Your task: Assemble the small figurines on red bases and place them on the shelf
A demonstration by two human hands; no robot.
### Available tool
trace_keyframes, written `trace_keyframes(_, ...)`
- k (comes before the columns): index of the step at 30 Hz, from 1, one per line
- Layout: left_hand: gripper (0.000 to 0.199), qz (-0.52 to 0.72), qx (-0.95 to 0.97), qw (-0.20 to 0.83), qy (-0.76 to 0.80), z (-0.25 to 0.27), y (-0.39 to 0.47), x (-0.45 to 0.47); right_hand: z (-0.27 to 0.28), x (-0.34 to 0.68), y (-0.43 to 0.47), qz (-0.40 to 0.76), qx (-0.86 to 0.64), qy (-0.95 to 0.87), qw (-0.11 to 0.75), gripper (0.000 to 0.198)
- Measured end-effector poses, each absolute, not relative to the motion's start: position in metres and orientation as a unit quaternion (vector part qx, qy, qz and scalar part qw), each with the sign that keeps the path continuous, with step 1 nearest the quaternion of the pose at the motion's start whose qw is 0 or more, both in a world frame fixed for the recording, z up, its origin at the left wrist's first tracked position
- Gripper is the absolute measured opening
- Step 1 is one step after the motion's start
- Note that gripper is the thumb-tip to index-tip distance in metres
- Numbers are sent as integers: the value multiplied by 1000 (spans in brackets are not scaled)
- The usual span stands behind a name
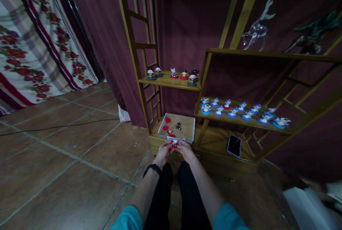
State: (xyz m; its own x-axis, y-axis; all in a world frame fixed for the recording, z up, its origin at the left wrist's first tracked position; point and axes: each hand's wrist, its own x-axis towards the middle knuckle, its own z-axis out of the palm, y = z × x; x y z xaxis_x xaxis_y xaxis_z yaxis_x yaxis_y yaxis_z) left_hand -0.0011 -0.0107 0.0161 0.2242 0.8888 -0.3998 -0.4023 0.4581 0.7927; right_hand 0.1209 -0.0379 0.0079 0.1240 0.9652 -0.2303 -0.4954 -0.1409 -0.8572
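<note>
Between my left hand [163,151] and my right hand [185,148] is a small white-headed figurine [175,142] on a round red base. Both hands are closed on its base from either side, just in front of the near rim of a shallow cardboard box [190,130]. Inside that box lie a dark figurine [178,126] and a smaller figurine [170,132], both without bases under them. Red discs [167,120] rest along the box's left side and near edge.
Several figurines [184,74] stand on the upper left shelf [165,79], and several blue-and-purple ones [232,112] on the right shelf. A phone [234,146] lies on the bottom board. Above stand a clear deer statue [257,30] and a dark statue [315,35]. A cable [66,127] crosses the floor.
</note>
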Motion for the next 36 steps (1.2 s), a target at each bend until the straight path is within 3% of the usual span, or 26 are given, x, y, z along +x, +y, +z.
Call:
trace_keyframes(23,18,472,336,676,455,9,-8,3,10,124,-39,618,-450,-264,588,26)
trace_keyframes(36,19,449,294,727,428,13,-10,-2,9,123,-40,615,-443,-255,600,28)
